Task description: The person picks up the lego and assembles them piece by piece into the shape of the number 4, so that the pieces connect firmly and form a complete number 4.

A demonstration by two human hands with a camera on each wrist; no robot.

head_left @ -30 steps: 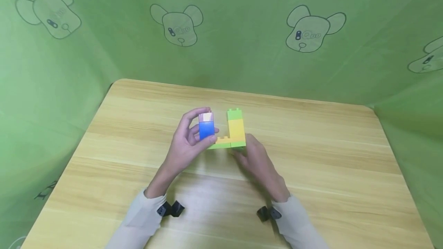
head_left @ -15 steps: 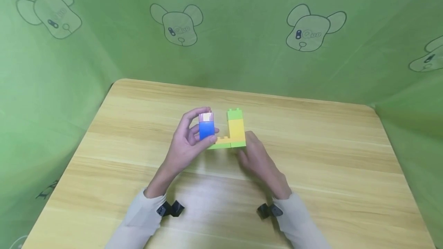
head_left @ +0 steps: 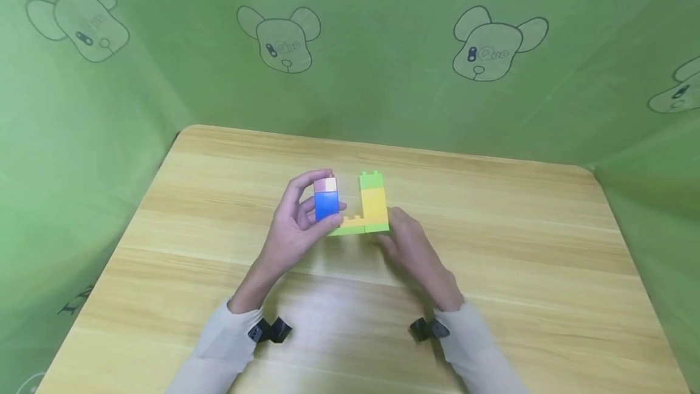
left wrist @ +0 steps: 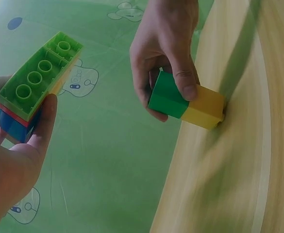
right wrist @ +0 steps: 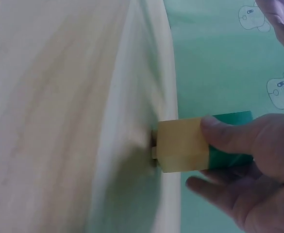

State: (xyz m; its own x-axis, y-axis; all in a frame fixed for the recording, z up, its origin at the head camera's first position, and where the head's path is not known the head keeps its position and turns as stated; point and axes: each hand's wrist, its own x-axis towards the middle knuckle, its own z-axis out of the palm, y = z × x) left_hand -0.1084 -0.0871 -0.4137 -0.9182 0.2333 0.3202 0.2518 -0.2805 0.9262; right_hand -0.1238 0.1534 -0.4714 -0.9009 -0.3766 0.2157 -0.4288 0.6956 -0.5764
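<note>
My left hand (head_left: 292, 221) grips a U-shaped assembly of toy building blocks above the table. Its blue block (head_left: 326, 205), topped by a pink block (head_left: 325, 185), sits between thumb and fingers. The assembly's other post is a yellow block (head_left: 374, 205) under a light green block (head_left: 371, 181). From below, the left wrist view shows the hollow light green base (left wrist: 35, 77). My right hand (right wrist: 258, 165) pinches two joined blocks, a dark green block (right wrist: 231, 119) and a yellow-orange block (right wrist: 183, 145), studs toward the table. In the head view the assembly and hand hide this pair.
The wooden table (head_left: 547, 248) extends around both hands. Behind and beside it hangs a green curtain (head_left: 377, 102) printed with animal heads. Small black devices are strapped at both wrists, over pale sleeves (head_left: 224, 339).
My right hand has shifted slightly to the right, and the bit of dark green seen under the assembly is no longer visible. My left hand and the assembly have stayed still.
</note>
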